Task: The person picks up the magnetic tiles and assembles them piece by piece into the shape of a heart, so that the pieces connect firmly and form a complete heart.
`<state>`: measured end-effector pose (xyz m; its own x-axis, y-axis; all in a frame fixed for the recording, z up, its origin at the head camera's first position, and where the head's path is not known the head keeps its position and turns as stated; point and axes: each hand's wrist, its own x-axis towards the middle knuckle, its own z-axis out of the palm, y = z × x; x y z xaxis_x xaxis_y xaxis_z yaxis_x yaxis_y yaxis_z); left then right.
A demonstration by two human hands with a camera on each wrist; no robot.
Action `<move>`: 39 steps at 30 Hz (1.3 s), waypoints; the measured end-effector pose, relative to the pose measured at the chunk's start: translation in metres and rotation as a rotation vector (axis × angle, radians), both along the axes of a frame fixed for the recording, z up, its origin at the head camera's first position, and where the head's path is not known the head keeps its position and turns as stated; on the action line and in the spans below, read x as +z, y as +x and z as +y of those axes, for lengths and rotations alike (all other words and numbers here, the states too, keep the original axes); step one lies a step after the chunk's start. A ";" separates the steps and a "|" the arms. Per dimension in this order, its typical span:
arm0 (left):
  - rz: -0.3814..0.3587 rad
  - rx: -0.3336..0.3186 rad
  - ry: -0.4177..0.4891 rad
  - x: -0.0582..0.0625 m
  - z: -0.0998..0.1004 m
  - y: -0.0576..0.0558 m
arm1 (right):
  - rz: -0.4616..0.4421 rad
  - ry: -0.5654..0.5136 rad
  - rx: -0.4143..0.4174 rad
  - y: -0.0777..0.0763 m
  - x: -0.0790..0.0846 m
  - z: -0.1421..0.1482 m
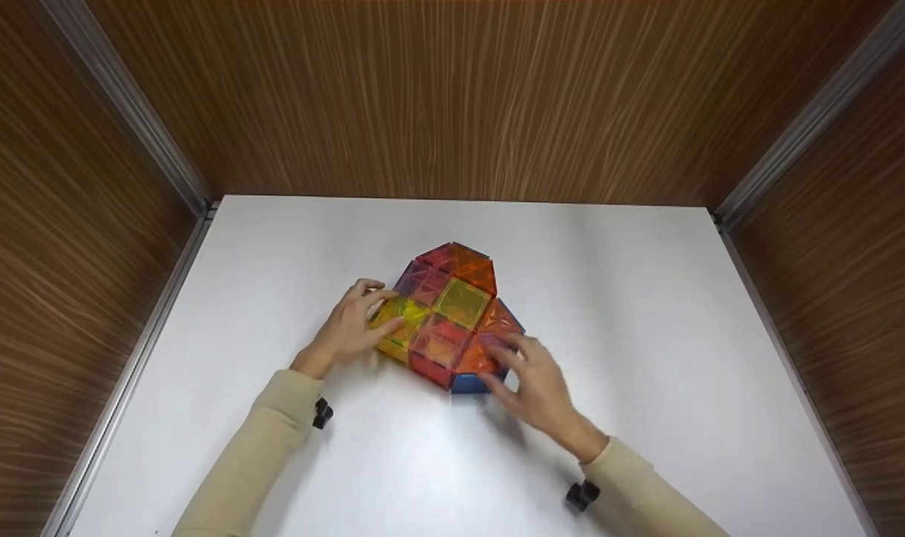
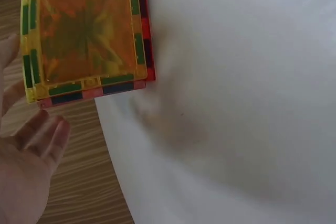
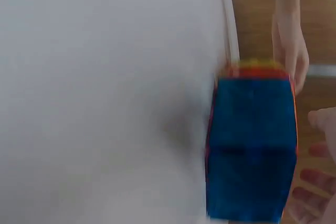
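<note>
A block-like build of see-through magnetic tiles point(image 1: 461, 303) sits on the white table, with yellow, red, orange, purple and blue pieces. At its left side is my left hand point(image 1: 348, 322), thumb over the yellow part and fingers spread loosely; contact is hard to make out. My right hand point(image 1: 536, 382), a little blurred, hovers by the orange and blue corner with relaxed fingers. A yellow square tile point(image 2: 86, 35) with a green-marked frame fills the near face in the left wrist view. Two blue tiles point(image 3: 252, 114) show in the right wrist view, apart from the right fingers.
The white table point(image 1: 668, 313) surrounds the build. Brown wood-grain panels point(image 1: 452, 97) rise at the back and both sides, joined by grey metal corner strips point(image 1: 127, 104). Small black devices point(image 1: 322, 412) sit near both sleeve cuffs.
</note>
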<state>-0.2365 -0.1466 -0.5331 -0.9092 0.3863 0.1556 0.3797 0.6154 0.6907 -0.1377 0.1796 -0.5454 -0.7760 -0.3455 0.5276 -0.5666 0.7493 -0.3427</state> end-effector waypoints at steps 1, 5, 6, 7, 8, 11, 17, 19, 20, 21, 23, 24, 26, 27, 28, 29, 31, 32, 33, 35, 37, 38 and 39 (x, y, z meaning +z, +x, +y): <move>0.003 -0.012 -0.007 0.000 0.000 -0.003 | 0.010 0.035 -0.011 0.002 0.000 -0.008; 0.010 -0.042 -0.013 -0.002 0.003 -0.009 | -0.016 0.159 -0.100 0.007 -0.002 -0.034; 0.003 -0.042 -0.010 -0.003 0.004 -0.009 | -0.022 0.184 -0.127 0.007 -0.003 -0.038; -0.002 -0.039 -0.005 -0.003 0.004 -0.009 | -0.022 0.202 -0.153 0.007 -0.004 -0.042; -0.006 -0.035 -0.001 -0.004 0.005 -0.009 | -0.021 0.216 -0.174 0.006 -0.005 -0.044; -0.008 -0.023 0.011 -0.006 0.007 -0.003 | -0.005 0.229 -0.196 0.006 -0.007 -0.044; -0.018 0.000 0.039 -0.008 0.013 0.023 | 0.007 0.188 -0.141 0.002 -0.008 -0.018; -0.028 0.017 0.037 -0.008 0.019 0.034 | 0.009 0.172 -0.128 0.000 -0.007 -0.006; -0.030 0.025 0.035 -0.008 0.023 0.040 | 0.014 0.167 -0.127 -0.002 -0.007 0.000; -0.032 0.032 0.035 -0.008 0.027 0.045 | 0.017 0.163 -0.125 -0.003 -0.006 0.006; -0.034 0.043 0.033 -0.008 0.036 0.055 | 0.023 0.164 -0.124 -0.008 -0.005 0.017; -0.032 0.049 0.029 -0.008 0.040 0.060 | 0.024 0.167 -0.124 -0.010 -0.005 0.022; -0.019 0.054 0.020 -0.008 0.049 0.068 | 0.019 0.168 -0.128 -0.016 -0.004 0.033; -0.010 0.057 0.014 -0.007 0.052 0.071 | 0.010 0.165 -0.129 -0.019 -0.003 0.037; -0.002 0.059 0.005 -0.006 0.055 0.074 | -0.001 0.161 -0.132 -0.022 -0.002 0.042; 0.004 0.060 -0.004 -0.005 0.056 0.075 | -0.013 0.152 -0.138 -0.025 -0.002 0.046; 0.010 0.057 -0.013 -0.001 0.058 0.073 | -0.039 0.123 -0.153 -0.030 -0.002 0.052; 0.008 0.053 -0.013 0.000 0.057 0.070 | -0.049 0.107 -0.159 -0.031 -0.002 0.054; 0.002 0.047 -0.013 0.001 0.056 0.065 | -0.057 0.092 -0.163 -0.031 -0.001 0.056; 0.003 0.033 -0.011 0.004 0.050 0.052 | -0.066 0.068 -0.172 -0.029 0.000 0.055; 0.021 0.019 -0.009 0.005 0.044 0.035 | -0.063 0.059 -0.178 -0.024 0.000 0.050; 0.036 0.010 -0.008 0.006 0.041 0.026 | -0.059 0.060 -0.182 -0.021 0.001 0.046; 0.051 0.000 -0.008 0.006 0.038 0.018 | -0.054 0.064 -0.188 -0.019 0.001 0.042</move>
<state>-0.2190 -0.1090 -0.5272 -0.9000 0.3880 0.1987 0.4145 0.6205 0.6657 -0.1567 0.2221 -0.5447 -0.8568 -0.2233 0.4647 -0.3965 0.8615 -0.3172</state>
